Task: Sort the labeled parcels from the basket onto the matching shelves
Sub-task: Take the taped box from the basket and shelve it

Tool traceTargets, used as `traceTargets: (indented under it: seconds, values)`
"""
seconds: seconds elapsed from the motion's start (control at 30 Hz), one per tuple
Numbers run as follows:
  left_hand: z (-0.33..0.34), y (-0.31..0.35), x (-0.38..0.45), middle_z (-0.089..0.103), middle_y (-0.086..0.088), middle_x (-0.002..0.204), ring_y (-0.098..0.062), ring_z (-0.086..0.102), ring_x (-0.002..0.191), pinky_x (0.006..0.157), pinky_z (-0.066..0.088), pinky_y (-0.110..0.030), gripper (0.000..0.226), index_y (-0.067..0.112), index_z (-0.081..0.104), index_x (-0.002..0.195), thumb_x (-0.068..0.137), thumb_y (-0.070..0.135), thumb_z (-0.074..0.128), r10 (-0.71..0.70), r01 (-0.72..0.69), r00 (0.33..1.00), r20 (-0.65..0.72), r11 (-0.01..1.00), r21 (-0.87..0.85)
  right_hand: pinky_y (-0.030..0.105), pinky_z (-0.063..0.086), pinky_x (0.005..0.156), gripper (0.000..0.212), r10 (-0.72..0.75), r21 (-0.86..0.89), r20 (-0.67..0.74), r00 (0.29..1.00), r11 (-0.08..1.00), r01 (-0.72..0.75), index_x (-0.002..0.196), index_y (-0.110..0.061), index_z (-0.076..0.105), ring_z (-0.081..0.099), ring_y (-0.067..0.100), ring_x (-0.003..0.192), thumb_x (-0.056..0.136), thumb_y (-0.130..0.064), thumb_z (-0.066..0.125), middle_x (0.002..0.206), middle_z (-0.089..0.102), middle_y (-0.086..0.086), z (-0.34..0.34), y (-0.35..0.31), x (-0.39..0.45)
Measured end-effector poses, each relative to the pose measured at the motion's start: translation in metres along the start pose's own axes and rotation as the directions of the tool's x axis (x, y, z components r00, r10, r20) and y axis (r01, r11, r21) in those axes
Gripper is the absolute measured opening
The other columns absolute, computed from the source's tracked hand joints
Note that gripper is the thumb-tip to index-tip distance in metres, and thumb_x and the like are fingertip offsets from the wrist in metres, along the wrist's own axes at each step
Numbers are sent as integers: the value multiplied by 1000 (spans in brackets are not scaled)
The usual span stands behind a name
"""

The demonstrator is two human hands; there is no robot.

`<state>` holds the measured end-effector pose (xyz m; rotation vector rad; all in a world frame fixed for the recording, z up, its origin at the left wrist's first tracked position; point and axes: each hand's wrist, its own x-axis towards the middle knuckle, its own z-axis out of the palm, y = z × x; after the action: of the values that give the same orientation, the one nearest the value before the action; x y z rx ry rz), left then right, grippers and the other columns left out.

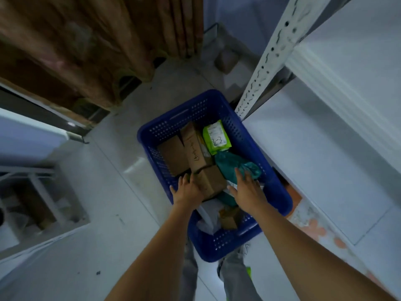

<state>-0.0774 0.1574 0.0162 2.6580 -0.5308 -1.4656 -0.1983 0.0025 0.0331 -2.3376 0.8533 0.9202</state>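
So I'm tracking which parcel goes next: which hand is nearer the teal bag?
Right. The right hand lies with its fingertips on the teal bag. The left hand is off to the bag's left, fingers on a cardboard box.

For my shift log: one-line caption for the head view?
Both hands, left and right, reach into the blue basket of parcels around a small cardboard box.
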Motion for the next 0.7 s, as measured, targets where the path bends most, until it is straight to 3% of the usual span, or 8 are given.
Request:
traceTargets:
  seconds: [0.17,0.37,0.5,0.57,0.7]
  values:
    - [28,-6,108,23,-15,161,-38,18,148,118,19,-58,75,17,9,159,100,50,41,-89,93,996,28,957,-274,51,26,120,65,21,116,3,1000,993,-21,161,-19,4,22,38,150,108,-45,29,167,11,17,47,-26,103]
    - [53,-3,228,20,-18,163,-39,18,150,120,25,-51,97,21,-2,160,92,54,58,-239,225,969,59,762,-608,51,43,108,60,-8,257,13,1000,966,4,159,-21,19,48,37,132,102,-22,39,153,40,17,88,-49,214]
    - [65,-9,274,25,-17,161,-39,24,148,120,28,-46,107,10,0,158,87,56,65,-238,228,969,64,765,-603,44,47,105,51,24,347,65,998,937,-45,149,-21,41,55,34,125,99,-15,43,141,55,16,102,-47,248]
    - [71,-13,284,33,-17,156,-39,30,144,117,33,-46,109,8,10,156,80,54,73,-230,222,971,64,770,-598,41,48,104,49,37,389,89,995,919,-69,144,-22,49,57,34,122,97,-12,45,137,58,15,102,-44,250]
    - [67,-21,277,47,-12,145,-35,45,134,108,46,-45,120,14,33,147,51,68,81,-248,211,968,50,683,-700,37,41,112,63,57,473,114,992,875,-104,155,-22,36,47,33,134,96,-3,46,150,48,12,83,-40,234]
